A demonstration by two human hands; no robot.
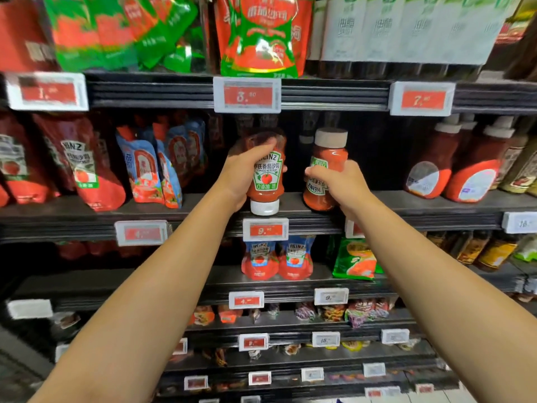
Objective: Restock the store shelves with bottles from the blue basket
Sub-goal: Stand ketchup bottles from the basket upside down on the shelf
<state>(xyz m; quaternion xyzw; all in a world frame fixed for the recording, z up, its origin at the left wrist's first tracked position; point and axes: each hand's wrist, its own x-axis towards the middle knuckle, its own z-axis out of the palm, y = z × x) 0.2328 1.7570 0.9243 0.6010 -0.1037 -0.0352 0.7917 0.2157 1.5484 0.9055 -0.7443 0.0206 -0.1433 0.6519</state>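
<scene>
My left hand (242, 170) grips a red Heinz ketchup bottle (266, 175) that stands cap-down, its white cap at the front edge of the dark middle shelf (406, 207). Just to its right, my right hand (338, 184) grips a second ketchup bottle (327, 158), held cap-up with its label upside down, its base low over the same shelf. Behind both bottles the shelf bay is dark and shows no other stock. The blue basket is out of view.
Ketchup pouches (87, 170) fill the shelf to the left, larger ketchup bottles (453, 167) stand to the right. Price tags (265, 229) line each shelf edge. Above hang tomato sauce pouches (261, 36); below sit two Heinz pouches (276, 260) and a green packet (353, 260).
</scene>
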